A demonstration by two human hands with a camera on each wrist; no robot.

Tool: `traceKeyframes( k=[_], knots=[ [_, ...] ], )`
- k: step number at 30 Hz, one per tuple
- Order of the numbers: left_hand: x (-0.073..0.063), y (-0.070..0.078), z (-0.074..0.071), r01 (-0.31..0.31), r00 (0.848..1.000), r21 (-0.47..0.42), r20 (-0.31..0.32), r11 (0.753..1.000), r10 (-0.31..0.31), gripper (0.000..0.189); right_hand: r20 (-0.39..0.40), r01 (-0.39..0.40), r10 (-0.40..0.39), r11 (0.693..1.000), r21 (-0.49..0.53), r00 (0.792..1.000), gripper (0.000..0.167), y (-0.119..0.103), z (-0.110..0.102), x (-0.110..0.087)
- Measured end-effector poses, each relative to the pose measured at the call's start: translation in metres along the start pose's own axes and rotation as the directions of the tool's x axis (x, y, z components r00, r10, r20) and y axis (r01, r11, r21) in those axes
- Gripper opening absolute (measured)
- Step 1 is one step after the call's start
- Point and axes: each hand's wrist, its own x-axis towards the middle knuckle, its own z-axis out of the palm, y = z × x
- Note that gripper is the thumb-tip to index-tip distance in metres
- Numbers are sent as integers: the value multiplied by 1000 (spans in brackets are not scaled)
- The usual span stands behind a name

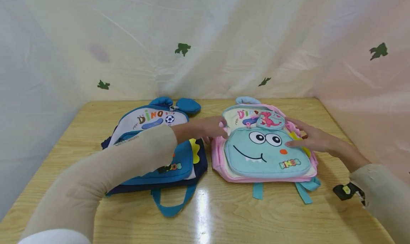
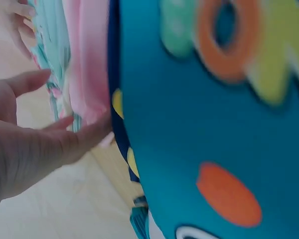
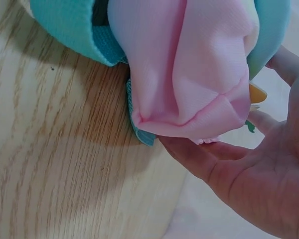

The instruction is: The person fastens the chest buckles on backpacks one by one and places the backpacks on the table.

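Observation:
A pink backpack (image 1: 219,158) with a mint dinosaur-face front pocket (image 1: 256,162) lies on its back on the table, its handle loop away from me. My left hand (image 1: 214,127) is at its upper left edge, and in the left wrist view the fingers (image 2: 92,132) reach along the pink side while the thumb stands apart. At the right side, my right hand (image 1: 315,137) has its thumb on the mint pocket near the orange spot. In the right wrist view, its other fingers (image 3: 189,152) extend along the pink side, their tips partly hidden.
A blue dinosaur backpack (image 1: 200,164) lies to the left, partly covered by my left forearm, its blue strap (image 1: 169,211) looping toward me. Mint straps (image 1: 257,191) stick out below the pink backpack. A pale curtain (image 1: 205,69) hangs behind the wooden table (image 1: 234,219).

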Motion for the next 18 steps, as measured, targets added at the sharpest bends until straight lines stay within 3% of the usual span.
traceKeyframes(
  k=[9, 15, 18],
  knots=[
    [-3, 11, 9, -52, 983, -99, -182, 994, 34, 64, -28, 22, -22, 1000, 11, 999, 97, -2, 0, -2],
    [-10, 15, 9, -171, 937, -150, -330, 974, 114, 56, -32, 37, -36, 999, 19, 999, 90, 1, 0, -4],
    [-13, 18, 8, -207, 917, -190, -380, 960, 123, 53, -32, 40, -39, 999, 30, 999, 88, 3, 1, -5]
  ],
)
